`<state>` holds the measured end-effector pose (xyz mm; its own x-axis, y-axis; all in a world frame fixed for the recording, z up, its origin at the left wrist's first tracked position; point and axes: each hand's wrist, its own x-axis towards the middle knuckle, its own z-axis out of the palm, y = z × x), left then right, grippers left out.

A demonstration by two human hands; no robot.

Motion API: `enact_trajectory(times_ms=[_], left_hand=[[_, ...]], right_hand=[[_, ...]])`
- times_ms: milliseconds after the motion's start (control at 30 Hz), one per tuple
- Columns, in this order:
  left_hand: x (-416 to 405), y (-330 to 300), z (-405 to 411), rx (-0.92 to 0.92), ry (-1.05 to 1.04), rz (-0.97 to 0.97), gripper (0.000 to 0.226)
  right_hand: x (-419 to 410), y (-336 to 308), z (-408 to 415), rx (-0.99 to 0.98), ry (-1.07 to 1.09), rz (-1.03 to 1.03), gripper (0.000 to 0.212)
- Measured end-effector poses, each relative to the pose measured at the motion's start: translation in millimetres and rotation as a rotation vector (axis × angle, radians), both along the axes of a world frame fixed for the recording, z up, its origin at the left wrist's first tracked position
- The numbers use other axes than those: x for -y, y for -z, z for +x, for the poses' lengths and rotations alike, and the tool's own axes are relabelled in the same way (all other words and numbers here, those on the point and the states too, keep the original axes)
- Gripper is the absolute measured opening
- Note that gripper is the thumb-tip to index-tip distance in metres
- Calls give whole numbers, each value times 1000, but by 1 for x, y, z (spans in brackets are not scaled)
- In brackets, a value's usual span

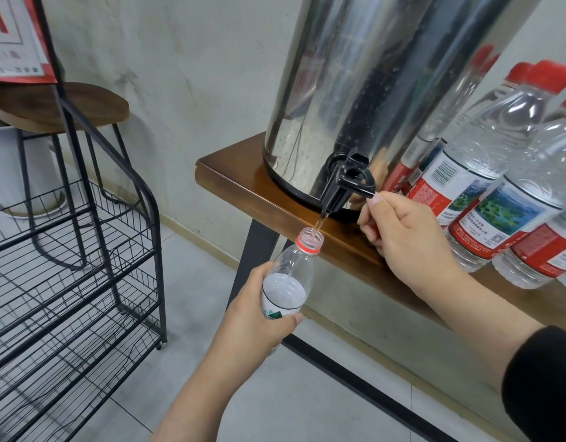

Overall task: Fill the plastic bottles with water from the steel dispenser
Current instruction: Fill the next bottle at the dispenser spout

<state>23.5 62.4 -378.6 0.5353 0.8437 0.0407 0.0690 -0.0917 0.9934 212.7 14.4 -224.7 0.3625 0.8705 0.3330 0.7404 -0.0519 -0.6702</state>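
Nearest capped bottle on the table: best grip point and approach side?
Probably the labelled mid-body of the capped bottle, coming from the table's front edge. It stands upright in the front row, with other bottles close behind and beside it and the dispenser to the left; only the front is open. The waist is straight-sided, wider than the cap.

Open bottle [289,272] below tap [345,183]; capped bottles [485,173] right of dispenser [355,74].

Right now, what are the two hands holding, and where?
The left hand grips the open bottle round its lower body. The right hand pinches the tip of the tap lever on the steel dispenser.
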Motion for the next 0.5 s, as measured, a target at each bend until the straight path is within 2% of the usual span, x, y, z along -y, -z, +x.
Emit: enact_trajectory(times_ms=[500], left_hand=[[-1, 1, 1, 10, -1, -10, 71]], right_hand=[[0, 0, 0, 7, 3, -2, 43]])
